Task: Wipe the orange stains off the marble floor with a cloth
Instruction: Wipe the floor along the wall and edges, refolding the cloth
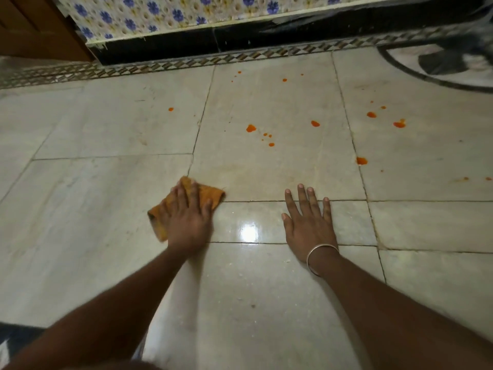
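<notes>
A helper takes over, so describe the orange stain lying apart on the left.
Find the black skirting under the flowered wall, then the marble floor slab below it, beyond the cloth under the left hand. A small orange stain sits there. It alone lies left of the long grout line; every other stain is right of it.

Bare forearms (394, 313), thin bangle (324, 245) (silvery, right wrist)

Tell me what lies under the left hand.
An orange cloth lies there, pressed flat on the marble floor by the left hand with straight fingers. The patch of floor beneath the cloth cannot be seen, because the cloth covers it.
</notes>
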The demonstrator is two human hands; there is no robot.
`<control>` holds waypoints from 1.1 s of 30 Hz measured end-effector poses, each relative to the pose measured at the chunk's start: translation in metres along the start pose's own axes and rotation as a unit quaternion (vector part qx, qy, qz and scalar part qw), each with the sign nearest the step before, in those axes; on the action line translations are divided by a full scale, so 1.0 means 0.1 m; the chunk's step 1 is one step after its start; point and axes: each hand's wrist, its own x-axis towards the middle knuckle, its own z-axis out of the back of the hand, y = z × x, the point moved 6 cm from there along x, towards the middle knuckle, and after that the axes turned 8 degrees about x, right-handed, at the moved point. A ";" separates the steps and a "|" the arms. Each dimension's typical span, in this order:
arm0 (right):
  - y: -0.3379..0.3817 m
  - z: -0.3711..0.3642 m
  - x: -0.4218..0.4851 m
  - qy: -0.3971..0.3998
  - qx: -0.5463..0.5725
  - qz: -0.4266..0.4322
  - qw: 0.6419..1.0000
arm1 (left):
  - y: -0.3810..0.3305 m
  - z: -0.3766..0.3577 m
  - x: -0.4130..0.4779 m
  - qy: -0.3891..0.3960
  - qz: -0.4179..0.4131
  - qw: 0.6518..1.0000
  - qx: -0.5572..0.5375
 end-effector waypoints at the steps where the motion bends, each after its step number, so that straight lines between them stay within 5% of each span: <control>1: -0.01 0.01 0.00 -0.003 0.002 -0.001 1.000 | 0.00 0.01 -0.15 -0.001 0.019 1.000 -0.006; 8: 0.00 0.09 -0.07 0.096 -0.007 -0.022 0.995 | -0.21 0.13 -0.70 0.068 -0.063 0.995 -0.046; 10: 0.01 0.19 -0.08 0.135 0.004 -0.025 0.991 | 0.03 0.36 -0.52 0.026 0.003 0.996 -0.084; 14: 0.16 0.37 -0.04 0.172 0.100 -0.072 0.977 | 0.22 0.42 -0.30 0.121 0.096 0.986 -0.064; 18: 0.48 0.58 0.02 0.214 0.251 -0.082 0.941 | -0.14 0.72 -0.20 0.183 -0.021 0.954 -0.237; 22: 0.78 1.20 0.14 0.268 0.369 -0.063 0.888 | -0.75 1.32 -0.14 0.287 -0.202 0.864 -0.363; 26: 0.72 2.19 0.37 0.234 0.320 -0.021 0.918 | -1.32 1.93 0.02 0.278 -0.273 0.807 -0.444; 33: 0.11 3.58 0.43 0.143 0.289 -0.070 0.944 | -2.38 2.58 0.26 0.292 -0.290 0.784 -0.464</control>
